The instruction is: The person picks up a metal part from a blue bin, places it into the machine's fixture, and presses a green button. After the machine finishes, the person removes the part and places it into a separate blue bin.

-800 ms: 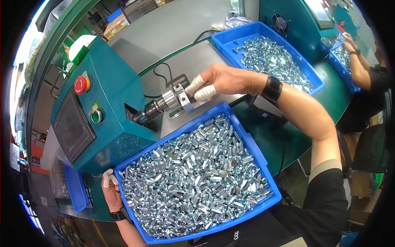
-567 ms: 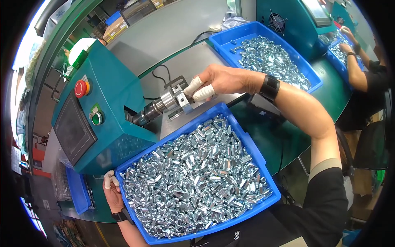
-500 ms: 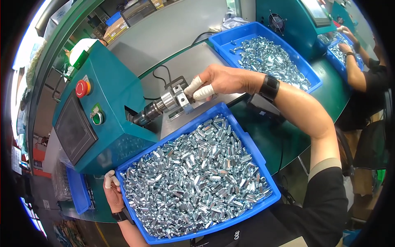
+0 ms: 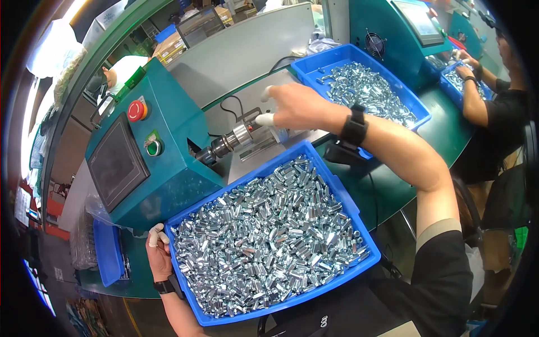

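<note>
A blue tray [image 4: 355, 210] heaped with shiny hexagonal metal sleeves [image 4: 269, 241] lies in front of me. My right hand [image 4: 297, 106], white covers on its finger and thumb tips, reaches over the fixture in front of the machine's round metal spindle [image 4: 229, 144]. Its thumb and forefinger are spread apart, nothing visible between them, and the hand hides part of the fixture. My left hand [image 4: 159, 253], also with covered fingertips, is beside the tray's left corner. Its fingers are curled together; what they hold, if anything, is hidden.
The green machine [image 4: 168, 163] carries a red stop button [image 4: 137, 110], a green button [image 4: 152, 147] and a dark screen [image 4: 118, 162]. A second blue tray [image 4: 422, 106] of metal parts stands at the back right. Farther right, a co-worker [image 4: 494, 101] handles parts at another tray.
My right hand's thumb and forefinger have spread from the fixture, the forefinger lifting. My left hand stays beside the tray. The whole view has shifted slightly.
</note>
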Available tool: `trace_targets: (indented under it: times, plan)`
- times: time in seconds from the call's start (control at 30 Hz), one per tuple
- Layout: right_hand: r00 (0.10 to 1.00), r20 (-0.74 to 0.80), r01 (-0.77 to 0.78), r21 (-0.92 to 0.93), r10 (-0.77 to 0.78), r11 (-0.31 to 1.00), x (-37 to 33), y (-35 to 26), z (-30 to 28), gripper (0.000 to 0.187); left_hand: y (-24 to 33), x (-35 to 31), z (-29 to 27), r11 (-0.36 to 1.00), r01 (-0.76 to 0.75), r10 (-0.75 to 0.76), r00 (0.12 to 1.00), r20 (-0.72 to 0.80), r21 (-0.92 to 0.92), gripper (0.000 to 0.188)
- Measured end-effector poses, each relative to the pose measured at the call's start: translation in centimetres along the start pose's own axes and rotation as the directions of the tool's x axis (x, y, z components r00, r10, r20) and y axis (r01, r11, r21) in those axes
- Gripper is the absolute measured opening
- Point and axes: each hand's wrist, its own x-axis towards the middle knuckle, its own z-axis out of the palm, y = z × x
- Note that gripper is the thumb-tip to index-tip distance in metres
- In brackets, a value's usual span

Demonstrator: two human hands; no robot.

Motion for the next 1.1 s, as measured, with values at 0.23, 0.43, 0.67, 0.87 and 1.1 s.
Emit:
trace_targets:
  times: [0.23, 0.43, 0.67, 0.87, 1.1]
  plan:
    - [0.986, 0.159, 0.116, -0.433, -0.051, 0.894, 0.9, -2.8, -0.5, 0.030, 0.0, 0.1, 0.2, 1.000, -0.006, 0.005, 1.000, 0.006, 0.031, 0.033]
    - [0.996, 0.082, 0.002, -0.459, 0.040, 0.889, 0.5, -2.2, -3.1, 0.036, -0.3, -0.1, 0.2, 1.000, -0.005, 0.005, 1.000, -0.001, 0.025, 0.031]
    - [0.959, -0.150, -0.282, -0.478, 0.239, 0.832, -3.8, 9.1, -11.3, 0.048, 0.6, -0.3, 1.1, 0.999, 0.000, 0.001, 1.000, -0.030, 0.038, 0.030]
    - [0.982, -0.186, -0.127, -0.551, 0.028, 0.825, -6.1, 6.9, -12.4, 0.038, 0.3, 0.2, 0.5, 0.999, 0.014, -0.013, 1.000, -0.018, 0.048, 0.028]
    - [0.830, 0.488, 0.377, -0.131, -0.271, 0.917, -8.7, -1.4, -2.0, 0.020, 0.2, -0.2, 0.9, 0.999, 0.039, -0.037, 0.997, -0.070, 0.021, 0.030]
